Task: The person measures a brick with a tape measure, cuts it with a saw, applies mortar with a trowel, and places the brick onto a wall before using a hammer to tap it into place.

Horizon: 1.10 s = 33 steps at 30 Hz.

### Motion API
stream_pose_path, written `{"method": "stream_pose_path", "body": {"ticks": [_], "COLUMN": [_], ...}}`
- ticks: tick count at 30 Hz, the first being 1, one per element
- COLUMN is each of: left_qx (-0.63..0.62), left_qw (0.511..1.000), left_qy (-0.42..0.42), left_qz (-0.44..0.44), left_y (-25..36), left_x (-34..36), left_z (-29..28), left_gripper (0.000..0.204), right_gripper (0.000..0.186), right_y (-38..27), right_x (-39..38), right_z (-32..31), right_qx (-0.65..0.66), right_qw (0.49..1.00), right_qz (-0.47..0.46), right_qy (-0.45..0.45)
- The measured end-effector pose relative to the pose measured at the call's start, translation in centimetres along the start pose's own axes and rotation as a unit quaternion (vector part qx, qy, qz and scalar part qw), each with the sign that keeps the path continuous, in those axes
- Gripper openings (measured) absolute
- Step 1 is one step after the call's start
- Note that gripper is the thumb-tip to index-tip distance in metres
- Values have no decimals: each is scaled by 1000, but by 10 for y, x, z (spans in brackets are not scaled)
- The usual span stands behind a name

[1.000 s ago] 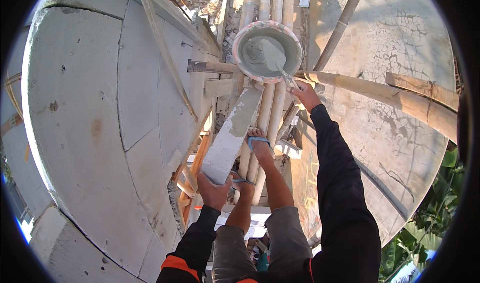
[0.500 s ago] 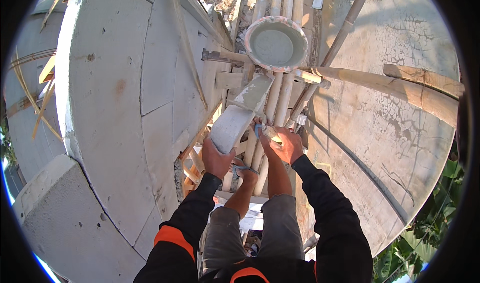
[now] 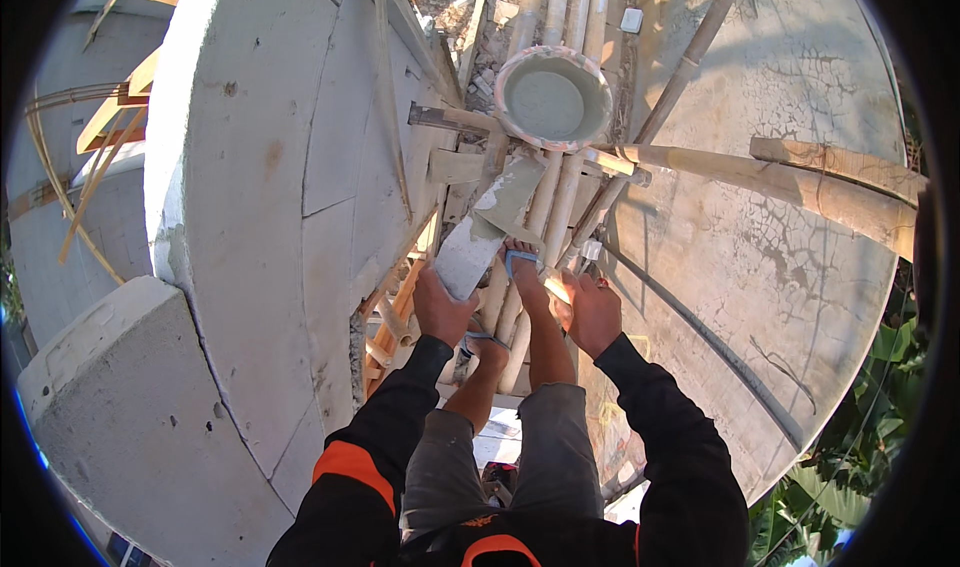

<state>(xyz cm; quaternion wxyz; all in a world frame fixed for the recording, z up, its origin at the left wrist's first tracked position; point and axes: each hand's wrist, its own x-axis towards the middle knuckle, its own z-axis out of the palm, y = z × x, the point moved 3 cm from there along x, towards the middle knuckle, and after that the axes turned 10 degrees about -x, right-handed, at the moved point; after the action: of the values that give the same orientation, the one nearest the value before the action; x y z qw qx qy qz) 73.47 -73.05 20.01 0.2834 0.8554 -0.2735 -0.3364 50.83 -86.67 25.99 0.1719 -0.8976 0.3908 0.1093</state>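
So the left hand [image 3: 443,307] is gripping the near end of a pale block [image 3: 468,257], mid-frame. Grey mortar [image 3: 516,189] is covering its upper part; the lower end's showing bare, so I'm calling it half coated. Right hand [image 3: 594,314] is clutching a trowel [image 3: 557,288], lower right of centre.

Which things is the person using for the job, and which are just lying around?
In use, it seems:
pale block, held by the left hand
trowel handle, in the right hand
bucket of wet grey mix

Probably just lying about:
small white rectangular object
broken rubble
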Motion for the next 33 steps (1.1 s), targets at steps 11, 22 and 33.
{"method": "stream_pose_path", "body": {"ticks": [11, 22, 33], "left_qx": [10, 2, -13], "left_qw": [1000, 999, 999], "left_qy": [-2, 29, 30], "left_qz": [12, 30, 35], "left_y": [-1, -2, -6], "left_x": [-1, 2, 2], "left_z": [0, 0, -3], "left_gripper": [79, 66, 73], "right_gripper": [52, 65, 62], "right_y": [26, -14, 7], "right_x": [34, -17, -41], "right_z": [26, -11, 0], "right_qx": [27, -8, 11], "right_qw": [1000, 995, 995], "right_qz": [4, -99, -80], "right_qy": [15, -1, 54]}}
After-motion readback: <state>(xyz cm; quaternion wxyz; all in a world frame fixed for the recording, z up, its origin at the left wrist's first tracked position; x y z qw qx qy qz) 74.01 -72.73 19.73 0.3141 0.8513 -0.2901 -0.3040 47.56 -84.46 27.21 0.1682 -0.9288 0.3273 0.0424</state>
